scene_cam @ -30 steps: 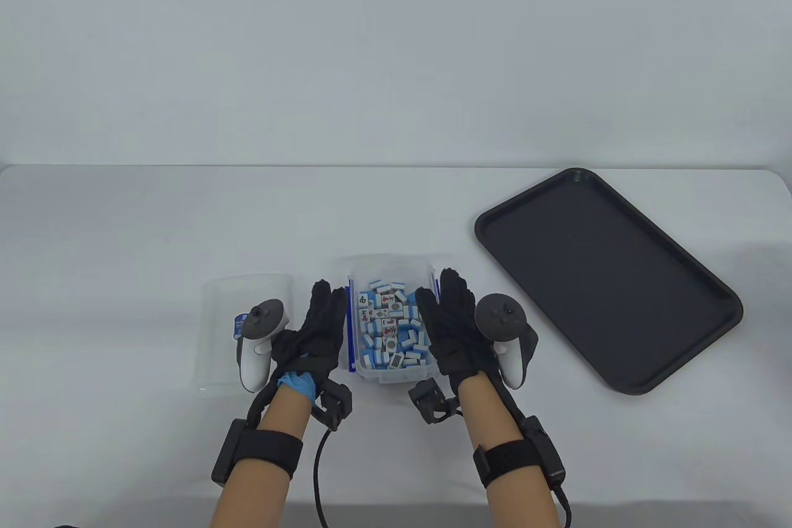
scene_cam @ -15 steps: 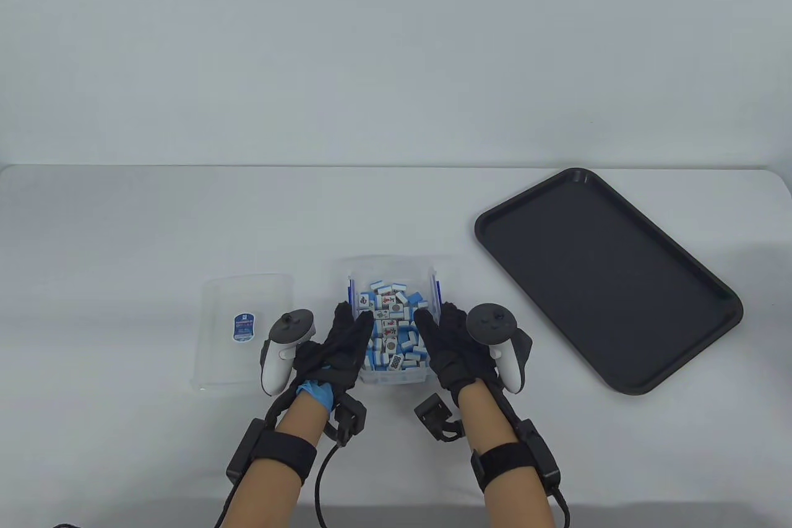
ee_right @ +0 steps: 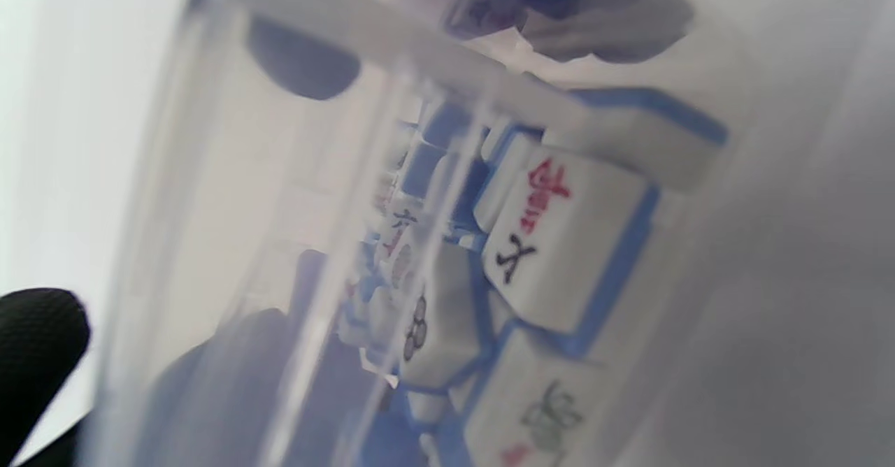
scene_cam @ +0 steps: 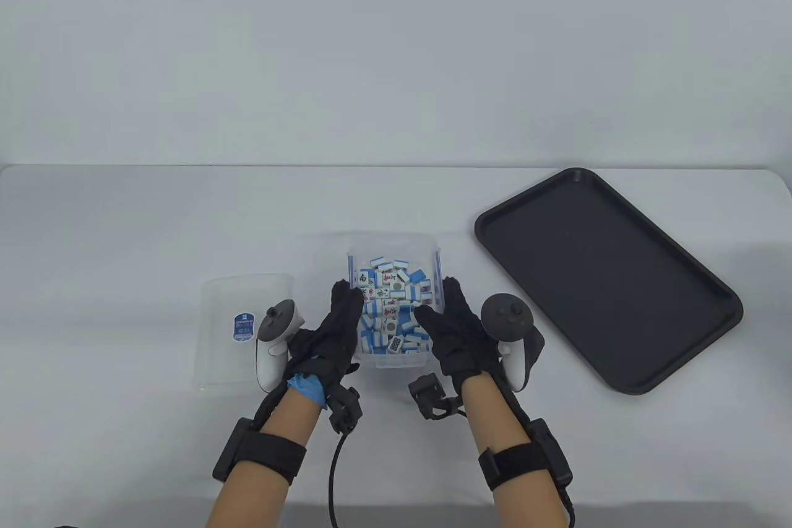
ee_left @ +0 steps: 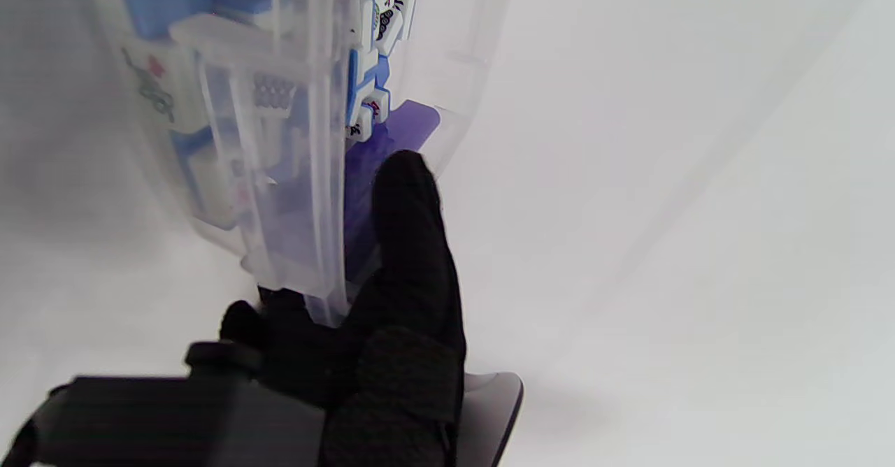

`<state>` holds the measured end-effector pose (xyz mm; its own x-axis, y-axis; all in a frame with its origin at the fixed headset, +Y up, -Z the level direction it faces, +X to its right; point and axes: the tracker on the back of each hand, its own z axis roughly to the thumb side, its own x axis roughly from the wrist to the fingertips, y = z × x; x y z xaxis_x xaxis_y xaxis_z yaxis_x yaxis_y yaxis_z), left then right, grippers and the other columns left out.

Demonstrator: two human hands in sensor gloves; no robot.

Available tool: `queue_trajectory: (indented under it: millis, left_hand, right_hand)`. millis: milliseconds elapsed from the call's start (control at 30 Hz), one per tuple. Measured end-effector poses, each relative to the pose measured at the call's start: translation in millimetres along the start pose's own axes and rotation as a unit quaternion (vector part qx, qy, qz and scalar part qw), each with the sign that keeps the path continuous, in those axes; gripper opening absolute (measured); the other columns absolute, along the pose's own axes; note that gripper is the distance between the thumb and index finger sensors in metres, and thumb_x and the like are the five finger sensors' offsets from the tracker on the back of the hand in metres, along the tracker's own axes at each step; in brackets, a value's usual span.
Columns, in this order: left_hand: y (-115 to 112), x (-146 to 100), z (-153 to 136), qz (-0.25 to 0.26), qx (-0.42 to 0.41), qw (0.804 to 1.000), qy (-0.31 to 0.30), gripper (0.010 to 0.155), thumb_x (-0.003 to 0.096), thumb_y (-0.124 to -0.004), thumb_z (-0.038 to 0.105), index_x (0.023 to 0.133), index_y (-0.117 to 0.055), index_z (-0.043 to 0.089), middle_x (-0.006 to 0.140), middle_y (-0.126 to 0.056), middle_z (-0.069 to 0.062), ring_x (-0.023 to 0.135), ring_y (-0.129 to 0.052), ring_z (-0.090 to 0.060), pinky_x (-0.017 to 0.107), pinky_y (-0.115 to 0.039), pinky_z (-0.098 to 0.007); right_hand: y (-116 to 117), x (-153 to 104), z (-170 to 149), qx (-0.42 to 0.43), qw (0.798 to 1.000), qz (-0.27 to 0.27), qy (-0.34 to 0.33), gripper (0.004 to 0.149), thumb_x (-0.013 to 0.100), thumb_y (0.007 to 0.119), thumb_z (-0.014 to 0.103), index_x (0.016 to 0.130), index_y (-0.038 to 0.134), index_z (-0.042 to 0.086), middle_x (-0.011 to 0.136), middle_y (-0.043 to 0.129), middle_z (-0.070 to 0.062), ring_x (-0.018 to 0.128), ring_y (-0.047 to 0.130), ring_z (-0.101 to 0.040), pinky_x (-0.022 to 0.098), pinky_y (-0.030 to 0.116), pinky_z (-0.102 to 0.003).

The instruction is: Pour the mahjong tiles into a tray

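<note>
A clear plastic box (scene_cam: 392, 246) full of blue-and-white mahjong tiles (scene_cam: 390, 305) is held between both hands, lifted a little off the table. My left hand (scene_cam: 337, 330) grips its left wall and my right hand (scene_cam: 448, 330) grips its right wall. The left wrist view shows the box (ee_left: 280, 138) from below with my gloved fingers (ee_left: 412, 243) against it. The right wrist view shows the tiles (ee_right: 559, 243) through the box wall, very close. The empty black tray (scene_cam: 603, 277) lies to the right, apart from the box.
The box's clear lid (scene_cam: 244, 330) with a blue sticker lies flat on the table, left of my left hand. The white table (scene_cam: 154, 231) stretches to the back and left.
Both hands slid along the box sides and took hold of it. The box has risen off the table and looks larger and higher in the table view.
</note>
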<state>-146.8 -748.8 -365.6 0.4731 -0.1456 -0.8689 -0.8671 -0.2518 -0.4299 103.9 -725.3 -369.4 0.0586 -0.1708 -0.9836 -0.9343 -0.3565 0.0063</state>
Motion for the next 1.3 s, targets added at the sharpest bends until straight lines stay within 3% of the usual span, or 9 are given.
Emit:
queue_trajectory:
  millis: [200, 400, 667, 767, 800, 933, 1067, 1200, 1300]
  left_hand:
    - [6.3, -5.0, 16.8, -0.011, 0.05, 0.999, 0.004, 0.075, 0.0664, -0.042, 0.06, 0.11, 0.007, 0.024, 0.115, 0.014, -0.006, 0.101, 0.019, -0.033, 0.071, 0.004, -0.048]
    - [21.6, -26.6, 54.2, 0.041, 0.24, 0.969, 0.028, 0.074, 0.0631, -0.051, 0.058, 0.114, -0.006, 0.029, 0.121, 0.002, -0.002, 0.108, 0.013, -0.028, 0.075, 0.002, -0.048]
    - [54.0, -55.7, 78.1, 0.157, 0.468, 0.865, 0.086, 0.073, 0.0589, -0.054, 0.059, 0.113, -0.01, 0.039, 0.122, 0.0, 0.01, 0.112, 0.013, -0.016, 0.078, 0.007, -0.041]
    - [56.4, -59.6, 68.6, 0.172, 0.586, 0.78, 0.136, 0.072, 0.0583, -0.053, 0.061, 0.111, -0.007, 0.042, 0.121, 0.0, 0.013, 0.112, 0.014, -0.014, 0.079, 0.007, -0.04]
    - [57.2, -60.8, 64.0, 0.177, 0.6, 0.766, 0.145, 0.072, 0.0582, -0.052, 0.061, 0.11, -0.006, 0.042, 0.121, 0.004, 0.014, 0.111, 0.015, -0.013, 0.079, 0.007, -0.04]
    - [57.5, -64.2, 45.6, 0.191, 0.59, 0.772, 0.141, 0.072, 0.0588, -0.051, 0.062, 0.111, -0.005, 0.041, 0.121, 0.004, 0.012, 0.111, 0.014, -0.016, 0.078, 0.006, -0.041]
    - [48.6, -62.6, 36.6, 0.187, 0.624, 0.742, 0.156, 0.072, 0.0599, -0.049, 0.061, 0.111, -0.003, 0.038, 0.12, 0.005, 0.008, 0.11, 0.015, -0.019, 0.077, 0.006, -0.043]
    - [34.2, -60.9, 27.6, 0.164, 0.688, 0.681, 0.19, 0.074, 0.0608, -0.047, 0.063, 0.112, -0.001, 0.035, 0.121, 0.006, 0.005, 0.108, 0.015, -0.022, 0.076, 0.004, -0.046]
    - [33.3, -59.3, 26.8, 0.161, 0.684, 0.685, 0.19, 0.074, 0.061, -0.046, 0.063, 0.112, 0.0, 0.035, 0.12, 0.006, 0.005, 0.108, 0.015, -0.023, 0.076, 0.004, -0.046]
  right_hand:
    - [-6.3, -6.8, 11.7, 0.032, 0.998, -0.033, 0.031, 0.066, 0.057, 0.072, 0.012, 0.113, 0.037, 0.01, 0.108, 0.046, -0.031, 0.089, 0.065, -0.051, 0.062, 0.067, -0.055]
    - [-34.9, -4.6, 24.7, 0.004, 0.998, -0.058, 0.02, 0.066, 0.057, 0.073, 0.01, 0.112, 0.038, 0.008, 0.108, 0.045, -0.033, 0.089, 0.064, -0.054, 0.061, 0.065, -0.057]
    - [-108.9, 1.3, 37.6, -0.089, 0.982, -0.165, 0.016, 0.066, 0.056, 0.072, 0.009, 0.112, 0.036, 0.007, 0.108, 0.042, -0.034, 0.09, 0.061, -0.055, 0.062, 0.063, -0.058]
    - [-137.2, 4.0, 36.6, -0.134, 0.969, -0.205, 0.023, 0.066, 0.056, 0.072, 0.009, 0.112, 0.038, 0.007, 0.108, 0.043, -0.034, 0.089, 0.062, -0.055, 0.062, 0.063, -0.058]
    - [-146.3, 5.3, 35.5, -0.148, 0.964, -0.219, 0.028, 0.066, 0.056, 0.072, 0.008, 0.112, 0.038, 0.007, 0.108, 0.044, -0.033, 0.089, 0.063, -0.055, 0.061, 0.063, -0.059]
    - [-174.3, 12.9, 32.6, -0.25, 0.93, -0.268, 0.029, 0.066, 0.056, 0.073, 0.008, 0.112, 0.039, 0.007, 0.109, 0.045, -0.033, 0.089, 0.063, -0.055, 0.062, 0.064, -0.059]
    - [-187.6, 27.3, 28.2, -0.395, 0.87, -0.294, 0.029, 0.066, 0.055, 0.073, 0.006, 0.112, 0.04, 0.008, 0.109, 0.045, -0.031, 0.09, 0.063, -0.055, 0.062, 0.063, -0.058]
    - [-195.0, 48.5, 17.8, -0.532, 0.793, -0.293, 0.043, 0.066, 0.055, 0.073, 0.006, 0.113, 0.041, 0.01, 0.111, 0.045, -0.03, 0.092, 0.061, -0.054, 0.063, 0.061, -0.059]
    - [-200.9, 62.5, 7.9, -0.586, 0.753, -0.29, 0.065, 0.066, 0.055, 0.072, 0.005, 0.113, 0.041, 0.011, 0.111, 0.043, -0.029, 0.092, 0.059, -0.054, 0.064, 0.059, -0.059]
